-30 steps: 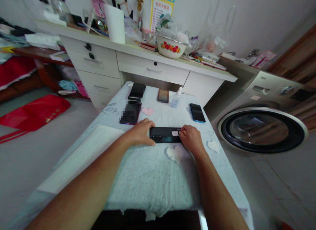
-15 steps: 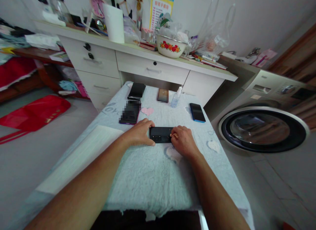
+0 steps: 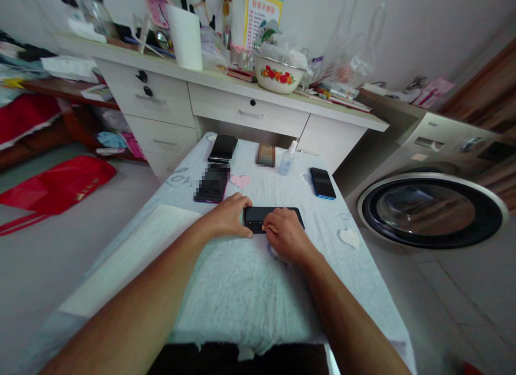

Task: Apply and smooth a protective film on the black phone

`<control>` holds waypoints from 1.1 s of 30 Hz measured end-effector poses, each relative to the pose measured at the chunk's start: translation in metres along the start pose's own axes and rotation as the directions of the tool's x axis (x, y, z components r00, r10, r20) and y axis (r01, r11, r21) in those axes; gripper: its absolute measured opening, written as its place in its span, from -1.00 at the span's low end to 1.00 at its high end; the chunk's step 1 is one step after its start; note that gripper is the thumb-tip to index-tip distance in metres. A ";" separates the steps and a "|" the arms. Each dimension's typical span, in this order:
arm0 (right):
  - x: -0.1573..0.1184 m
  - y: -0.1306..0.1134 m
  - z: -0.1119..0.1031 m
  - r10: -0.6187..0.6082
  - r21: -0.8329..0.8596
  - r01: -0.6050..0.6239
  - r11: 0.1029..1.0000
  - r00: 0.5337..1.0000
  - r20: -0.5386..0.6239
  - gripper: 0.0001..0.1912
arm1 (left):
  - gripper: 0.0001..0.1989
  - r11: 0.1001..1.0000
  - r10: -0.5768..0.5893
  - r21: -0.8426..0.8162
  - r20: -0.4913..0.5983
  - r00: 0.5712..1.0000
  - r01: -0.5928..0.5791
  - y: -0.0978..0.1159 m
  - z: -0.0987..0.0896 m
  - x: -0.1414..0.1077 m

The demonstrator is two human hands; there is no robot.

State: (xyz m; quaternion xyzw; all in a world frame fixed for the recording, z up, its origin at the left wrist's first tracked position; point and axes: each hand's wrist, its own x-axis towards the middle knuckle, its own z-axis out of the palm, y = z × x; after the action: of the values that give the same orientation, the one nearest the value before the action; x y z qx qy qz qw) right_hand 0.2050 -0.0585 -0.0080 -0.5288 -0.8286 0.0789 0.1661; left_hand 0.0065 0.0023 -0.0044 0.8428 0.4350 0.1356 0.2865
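Observation:
A black smartphone [image 3: 255,213] lies back up on the cloth-covered table, its camera block toward the left end. My left hand [image 3: 230,216] grips that left end, thumb at the near edge and fingers at the far edge. Bunched over the phone's back is my right hand [image 3: 284,231], closed, fingertips beside the camera block. Whatever it may pinch is too small to make out. Beyond my left hand lie a phone with a purple edge [image 3: 217,182] and a black phone [image 3: 223,148].
A spray bottle [image 3: 286,160] and a blurred brown box [image 3: 265,155] stand at the table's far side. A blue-edged phone [image 3: 322,182] lies right. A white sheet [image 3: 133,257] covers the left edge. Beyond are a drawer desk [image 3: 250,109] and a washing machine [image 3: 427,187].
My right hand has slid left along the phone's back to the camera block, uncovering the phone's right end. My left hand keeps its grip in the same place.

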 end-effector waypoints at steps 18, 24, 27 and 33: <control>-0.007 0.014 -0.025 0.095 0.017 -0.098 0.995 0.988 0.120 -0.89 | -0.39 1.000 -0.021 -0.006 0.015 1.000 0.021 0.001 -0.002 -0.001; -0.011 0.024 -0.035 0.164 -0.004 -0.166 0.986 0.975 0.152 -0.90 | -0.40 1.000 -0.026 -0.009 0.018 0.999 0.026 0.002 -0.003 -0.002; -0.014 0.028 -0.041 0.198 -0.009 -0.199 0.980 0.965 0.170 -0.89 | -0.39 1.000 -0.023 -0.003 0.021 1.000 0.023 0.000 -0.002 -0.001; -0.019 0.038 -0.049 0.269 -0.023 -0.269 0.963 0.948 0.169 -0.88 | -0.40 1.000 0.005 -0.009 0.018 1.000 -0.005 -0.004 0.000 -0.001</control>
State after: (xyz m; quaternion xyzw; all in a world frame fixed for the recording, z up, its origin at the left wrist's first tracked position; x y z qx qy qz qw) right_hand 0.2628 -0.0618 0.0227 -0.6280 -0.7600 0.1457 0.0824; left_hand 0.0030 0.0041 -0.0068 0.8438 0.4299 0.1306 0.2937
